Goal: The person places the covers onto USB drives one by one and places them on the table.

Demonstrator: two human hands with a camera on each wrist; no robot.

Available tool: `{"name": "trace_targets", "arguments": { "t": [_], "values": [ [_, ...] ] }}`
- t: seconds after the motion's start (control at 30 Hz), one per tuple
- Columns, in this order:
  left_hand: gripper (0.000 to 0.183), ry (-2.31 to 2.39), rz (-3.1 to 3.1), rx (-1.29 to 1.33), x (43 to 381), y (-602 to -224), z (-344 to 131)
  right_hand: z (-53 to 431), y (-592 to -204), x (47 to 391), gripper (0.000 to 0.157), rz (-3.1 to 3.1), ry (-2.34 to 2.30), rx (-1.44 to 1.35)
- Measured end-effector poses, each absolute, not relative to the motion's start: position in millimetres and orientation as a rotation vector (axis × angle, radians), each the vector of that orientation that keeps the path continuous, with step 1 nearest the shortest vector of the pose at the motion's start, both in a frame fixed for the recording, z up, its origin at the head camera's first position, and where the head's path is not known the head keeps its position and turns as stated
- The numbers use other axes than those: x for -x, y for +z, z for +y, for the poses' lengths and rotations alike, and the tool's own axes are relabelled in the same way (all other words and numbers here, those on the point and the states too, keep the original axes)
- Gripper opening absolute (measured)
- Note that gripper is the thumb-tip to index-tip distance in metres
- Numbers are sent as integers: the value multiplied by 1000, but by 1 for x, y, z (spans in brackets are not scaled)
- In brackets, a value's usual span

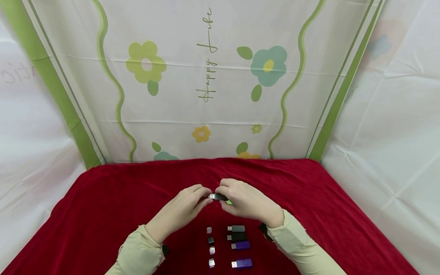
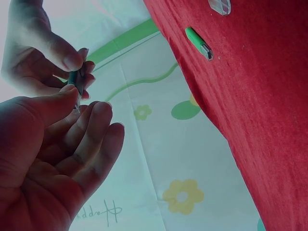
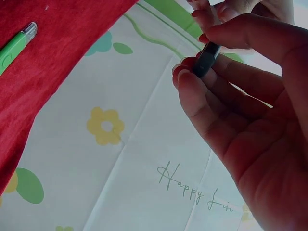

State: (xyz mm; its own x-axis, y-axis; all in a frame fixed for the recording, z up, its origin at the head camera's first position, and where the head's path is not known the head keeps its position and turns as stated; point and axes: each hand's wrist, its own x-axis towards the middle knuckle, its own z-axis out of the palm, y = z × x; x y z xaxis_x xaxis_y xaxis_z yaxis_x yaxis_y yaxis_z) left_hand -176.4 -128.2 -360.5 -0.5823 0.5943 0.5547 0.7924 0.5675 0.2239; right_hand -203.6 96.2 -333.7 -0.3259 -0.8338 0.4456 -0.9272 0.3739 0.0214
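My right hand [image 1: 245, 196] pinches the dark body of a USB stick [image 1: 220, 196] above the red cloth. Its metal connector end points left, toward my left hand [image 1: 187, 204]. In the left wrist view, the left thumb and fingers pinch a small clear cap [image 2: 77, 110] at that end; how far it sits over the connector is hard to tell. The right wrist view shows the dark stick [image 3: 207, 60] between right thumb and fingertips. A green USB stick [image 2: 198, 42] lies on the cloth, mostly hidden by the right hand in the head view.
Nearer me on the red cloth [image 1: 137, 202] lie uncapped sticks: grey [image 1: 238, 228], black [image 1: 238, 237] and purple ones [image 1: 242, 263]. Left of them is a column of small caps, some clear [image 1: 211, 263], one black [image 1: 211, 240]. Printed white curtains [image 1: 223, 107] surround the table.
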Motion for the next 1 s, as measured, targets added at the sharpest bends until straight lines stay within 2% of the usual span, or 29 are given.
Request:
{"name": "trace_targets", "arguments": {
  "t": [1.0],
  "values": [
    [15, -501, -2446, 1031, 172, -358, -130, 95, -332, 199, 19, -2291, 275, -1533]
  ]
}}
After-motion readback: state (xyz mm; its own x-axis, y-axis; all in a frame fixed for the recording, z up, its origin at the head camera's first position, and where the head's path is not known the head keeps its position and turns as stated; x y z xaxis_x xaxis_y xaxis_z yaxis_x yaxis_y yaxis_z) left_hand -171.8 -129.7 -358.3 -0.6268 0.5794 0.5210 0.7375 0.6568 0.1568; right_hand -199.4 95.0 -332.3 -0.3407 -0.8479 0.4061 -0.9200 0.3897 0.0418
